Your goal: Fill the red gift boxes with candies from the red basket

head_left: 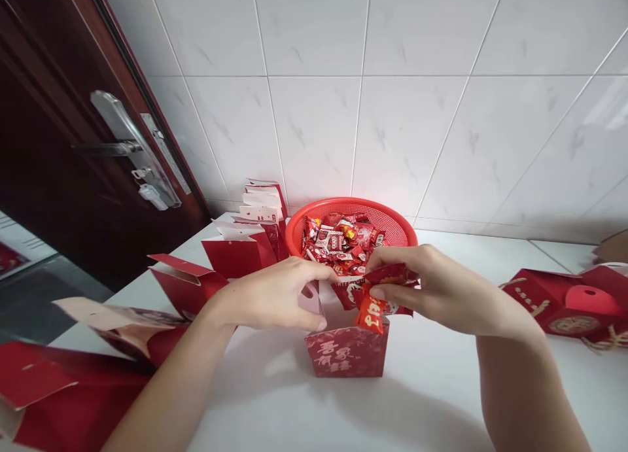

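A red paper gift box [349, 355] with pale lettering stands upright on the white table, its top open. My left hand [275, 292] grips its left side, thumb at the near edge and index finger stretched toward the far edge. Just above the opening, my right hand [426, 294] pinches several wrapped candies; an orange-red candy [371, 310] hangs lowest, in front of the box's rim. Behind both hands sits a red plastic basket [400, 222] holding many wrapped candies [338, 239]. The box's inside is mostly hidden.
Several red paper boxes [191, 285] with raised flaps line the table's left side, beside my left forearm. At the right lie red boxes [549, 301] with gold decoration and cord. A tiled wall [314, 131] rises behind the table [275, 393]; a dark door [53, 112] is at the left.
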Available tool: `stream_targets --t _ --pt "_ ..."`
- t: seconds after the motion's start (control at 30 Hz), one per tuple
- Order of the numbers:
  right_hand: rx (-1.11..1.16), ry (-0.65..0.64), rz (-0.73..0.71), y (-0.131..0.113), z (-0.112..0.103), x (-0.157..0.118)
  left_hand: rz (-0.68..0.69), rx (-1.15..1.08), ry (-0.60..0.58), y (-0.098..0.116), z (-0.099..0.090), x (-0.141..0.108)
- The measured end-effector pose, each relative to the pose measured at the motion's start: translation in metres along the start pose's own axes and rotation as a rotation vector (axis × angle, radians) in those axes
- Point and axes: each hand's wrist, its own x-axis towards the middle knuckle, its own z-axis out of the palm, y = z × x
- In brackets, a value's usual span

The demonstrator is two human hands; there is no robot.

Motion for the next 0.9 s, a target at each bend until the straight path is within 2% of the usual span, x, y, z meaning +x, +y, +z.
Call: stream_targets --t 0.17,0.37,0.5,0.7,0.8,0.9 --pt "-0.275 -0.019 0.041 -0.005 0.014 0.003 0.032 0.014 0.007 0.009 0.002 -0.004" --pt "-0.534 0.109 0.171 -0.007 0.034 0.012 0.08 0.017 -0.03 0.012 0.0 -0.004" --pt "-0.639 0.094 0.178 -0.01 0.044 0.013 0.1 -0.027 -0.04 0.011 0.0 -0.003" --pt "-0.531 0.095 0.181 -0.007 0.038 0.009 0.034 0.028 -0.042 0.012 0.001 -0.006" --pt "-0.372 0.153 0.182 -0.007 0.03 0.006 0.006 0.083 -0.048 0.013 -0.001 -0.008" --pt "-0.175 0.156 0.102 -0.011 0.025 0.003 0.007 0.099 -0.07 0.014 -0.002 -0.009"
